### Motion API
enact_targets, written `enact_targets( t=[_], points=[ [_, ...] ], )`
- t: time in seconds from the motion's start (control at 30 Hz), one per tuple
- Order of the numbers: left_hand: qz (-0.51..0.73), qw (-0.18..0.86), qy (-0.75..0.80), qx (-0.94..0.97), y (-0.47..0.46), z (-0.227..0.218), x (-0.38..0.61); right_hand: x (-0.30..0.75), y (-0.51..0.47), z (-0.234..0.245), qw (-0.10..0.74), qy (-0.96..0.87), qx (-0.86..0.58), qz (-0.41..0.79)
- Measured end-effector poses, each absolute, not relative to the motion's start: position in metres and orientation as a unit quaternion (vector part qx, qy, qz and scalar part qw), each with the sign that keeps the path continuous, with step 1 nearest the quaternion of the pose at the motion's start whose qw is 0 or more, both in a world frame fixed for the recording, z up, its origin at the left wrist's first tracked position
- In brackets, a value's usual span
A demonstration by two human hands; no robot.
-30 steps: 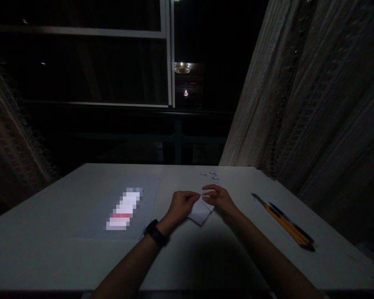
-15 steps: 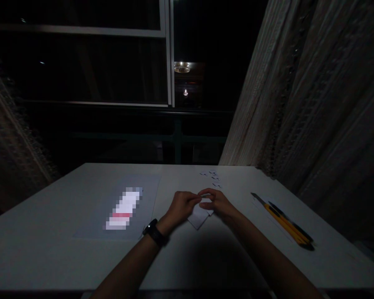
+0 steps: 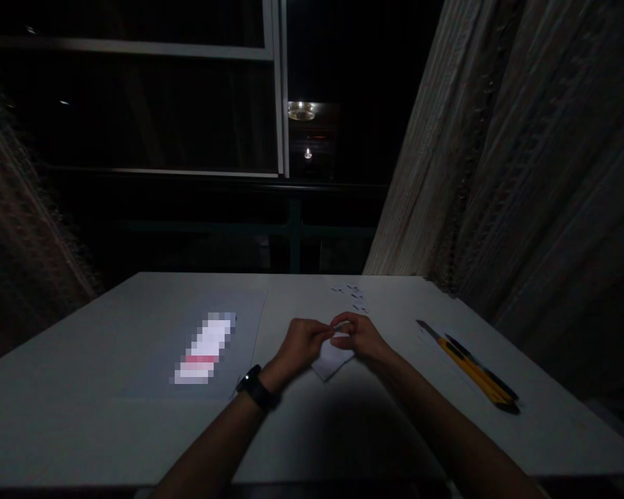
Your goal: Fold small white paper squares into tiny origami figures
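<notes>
Both hands meet over a small folded piece of white paper [image 3: 327, 363] near the middle of the table. My left hand [image 3: 302, 345] pinches the paper's upper edge between thumb and fingers; a dark watch is on that wrist. From the other side, my right hand [image 3: 362, 339] grips the same paper, its index finger bent over the top and its thumb below. One corner of the paper points towards me. The fingers cover its upper part, and the room is too dim to make out the folds.
A lit, blurred-out phone [image 3: 205, 348] lies on a white sheet [image 3: 150, 378] at the left. To the right are a yellow utility knife [image 3: 471, 371] and a dark pen [image 3: 481, 364]. Several small dark-marked paper bits [image 3: 357, 296] lie beyond my hands on the white table [image 3: 57, 416].
The folded paper has turned slightly between my fingers, and its small flap by the right thumb shows less. My hands have hardly moved; the whole view has shifted a little.
</notes>
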State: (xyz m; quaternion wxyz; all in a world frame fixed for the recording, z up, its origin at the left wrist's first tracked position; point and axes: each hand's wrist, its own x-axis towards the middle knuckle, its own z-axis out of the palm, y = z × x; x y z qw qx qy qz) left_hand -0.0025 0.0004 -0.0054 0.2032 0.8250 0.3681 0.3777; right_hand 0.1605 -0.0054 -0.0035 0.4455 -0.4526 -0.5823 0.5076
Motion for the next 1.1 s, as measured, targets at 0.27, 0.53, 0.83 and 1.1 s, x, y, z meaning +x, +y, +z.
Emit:
enact_targets(
  t=[0.27, 0.53, 0.83, 1.1],
  points=[
    [0.376, 0.263, 0.4, 0.794, -0.0014, 0.0007, -0.0041, 0.1652, -0.0028, -0.0071, 0.435, -0.63, -0.438, 0.472],
    [0.362, 0.277, 0.392, 0.799, -0.0049, 0.0033, -0.0022, 0.1673, -0.0024, -0.0046, 0.415, -0.635, -0.436, 0.484],
    [0.353, 0.338, 0.417, 0.766, -0.0025, 0.0037, -0.0023, 0.1686, -0.002, -0.006, 0.411, -0.65, -0.432, 0.472],
    [0.331, 0.325, 0.403, 0.789, -0.0003, 0.0003, -0.0036, 0.1704, -0.0005, -0.0069, 0.394, -0.642, -0.421, 0.505]
  ],
)
